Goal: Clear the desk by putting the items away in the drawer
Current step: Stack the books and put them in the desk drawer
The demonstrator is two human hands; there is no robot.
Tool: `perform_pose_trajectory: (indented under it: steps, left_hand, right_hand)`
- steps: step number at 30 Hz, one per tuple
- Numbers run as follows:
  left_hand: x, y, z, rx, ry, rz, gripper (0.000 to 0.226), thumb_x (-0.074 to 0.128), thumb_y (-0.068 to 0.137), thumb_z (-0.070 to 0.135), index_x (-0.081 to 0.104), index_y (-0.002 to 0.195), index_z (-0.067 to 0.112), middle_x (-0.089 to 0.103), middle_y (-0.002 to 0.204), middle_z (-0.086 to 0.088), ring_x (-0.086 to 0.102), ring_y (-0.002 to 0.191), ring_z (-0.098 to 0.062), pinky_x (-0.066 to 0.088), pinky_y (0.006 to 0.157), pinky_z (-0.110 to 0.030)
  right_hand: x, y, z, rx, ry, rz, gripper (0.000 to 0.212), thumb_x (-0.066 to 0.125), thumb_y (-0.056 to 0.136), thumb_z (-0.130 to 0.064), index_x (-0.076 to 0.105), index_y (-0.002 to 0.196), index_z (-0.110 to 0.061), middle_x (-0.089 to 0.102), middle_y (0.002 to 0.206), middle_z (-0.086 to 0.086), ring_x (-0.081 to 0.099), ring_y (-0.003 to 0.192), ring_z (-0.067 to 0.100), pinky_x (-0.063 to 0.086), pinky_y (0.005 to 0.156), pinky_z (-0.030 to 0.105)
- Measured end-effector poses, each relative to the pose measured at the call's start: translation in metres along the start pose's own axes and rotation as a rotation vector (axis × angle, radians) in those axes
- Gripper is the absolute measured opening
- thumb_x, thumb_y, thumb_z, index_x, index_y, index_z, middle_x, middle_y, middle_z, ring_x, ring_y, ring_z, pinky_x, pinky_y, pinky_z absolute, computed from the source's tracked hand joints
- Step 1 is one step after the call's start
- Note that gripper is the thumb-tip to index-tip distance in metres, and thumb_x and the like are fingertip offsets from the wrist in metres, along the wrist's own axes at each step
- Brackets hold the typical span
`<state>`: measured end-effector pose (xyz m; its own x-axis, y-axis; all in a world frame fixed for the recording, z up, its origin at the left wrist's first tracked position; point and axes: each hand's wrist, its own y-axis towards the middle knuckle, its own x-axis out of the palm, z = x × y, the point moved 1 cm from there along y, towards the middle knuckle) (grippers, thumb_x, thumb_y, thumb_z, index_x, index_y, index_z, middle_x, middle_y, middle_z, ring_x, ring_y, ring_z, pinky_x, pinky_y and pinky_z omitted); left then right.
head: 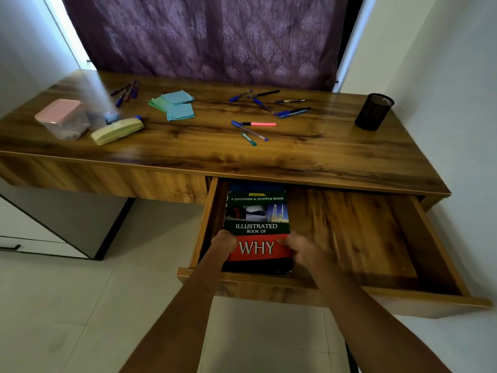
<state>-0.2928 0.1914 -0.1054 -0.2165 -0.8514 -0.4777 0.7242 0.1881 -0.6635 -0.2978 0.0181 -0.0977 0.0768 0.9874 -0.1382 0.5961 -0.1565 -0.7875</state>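
The wooden drawer [376, 238] under the desk [295, 157] stands pulled out. In its left part lies a book [256, 211] with "Illustrated Book of Why" on the cover. My left hand [223, 242] grips the book's left edge and my right hand [298, 247] grips its right edge. On the desk lie several pens [269, 103], a pink highlighter [259, 124], blue and green sticky notes [176, 105], a yellow pencil case [117, 131] and a pink-lidded clear box [63, 118].
A black mesh pen cup [373, 111] stands at the desk's right end. More pens [126, 92] lie at the back left. A purple curtain [209, 36] hangs behind the desk. White walls flank both sides, and a cabinet [40, 224] sits lower left.
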Motion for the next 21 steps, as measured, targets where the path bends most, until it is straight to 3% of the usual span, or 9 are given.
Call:
perform_pose_trajectory:
  steps: [6, 10, 15, 18, 21]
  left_hand:
    - [-0.008, -0.006, -0.002, 0.036, 0.099, 0.008, 0.031, 0.047, 0.097, 0.028, 0.056, 0.115, 0.004, 0.064, 0.11, -0.014, 0.064, 0.096, -0.025, 0.05, 0.082, -0.033]
    - [0.003, -0.01, -0.007, 0.042, 0.202, 0.022, 0.031, 0.047, 0.096, 0.023, 0.054, 0.121, 0.005, 0.06, 0.121, -0.015, 0.06, 0.11, -0.029, 0.048, 0.097, -0.039]
    - [0.016, -0.013, -0.014, 0.051, 0.351, 0.065, 0.036, 0.051, 0.094, 0.024, 0.051, 0.128, 0.01, 0.056, 0.127, -0.014, 0.052, 0.119, -0.031, 0.044, 0.102, -0.045]
    - [0.022, -0.014, -0.015, 0.025, 0.542, 0.015, 0.048, 0.05, 0.095, 0.023, 0.038, 0.14, 0.01, 0.035, 0.148, -0.016, 0.027, 0.139, -0.035, 0.028, 0.112, -0.048]
    - [0.027, -0.021, -0.012, 0.007, 0.701, -0.015, 0.064, 0.049, 0.096, 0.025, 0.017, 0.15, 0.01, 0.007, 0.158, -0.016, 0.004, 0.145, -0.036, 0.016, 0.116, -0.05]
  right_hand:
    - [0.015, 0.003, 0.008, -0.008, -0.013, -0.022, 0.038, 0.056, 0.093, -0.005, 0.047, 0.13, -0.001, 0.053, 0.134, 0.022, 0.051, 0.125, 0.036, 0.04, 0.107, 0.049]
    - [0.021, 0.005, 0.012, -0.122, -0.155, 0.022, 0.037, 0.049, 0.098, -0.01, 0.043, 0.134, -0.006, 0.051, 0.138, 0.019, 0.049, 0.127, 0.034, 0.039, 0.104, 0.044]
    - [0.023, 0.007, 0.018, -0.185, -0.36, 0.139, 0.027, 0.043, 0.101, -0.017, 0.05, 0.125, -0.007, 0.059, 0.127, 0.016, 0.06, 0.112, 0.029, 0.048, 0.087, 0.034]
    - [0.022, 0.004, 0.023, -0.216, -0.454, 0.226, 0.028, 0.036, 0.103, -0.019, 0.051, 0.122, -0.005, 0.06, 0.122, 0.017, 0.062, 0.108, 0.028, 0.051, 0.09, 0.033]
    - [0.025, 0.001, 0.028, -0.293, -0.606, 0.231, 0.027, 0.045, 0.1, -0.016, 0.054, 0.121, -0.002, 0.061, 0.122, 0.019, 0.06, 0.11, 0.029, 0.047, 0.088, 0.031]
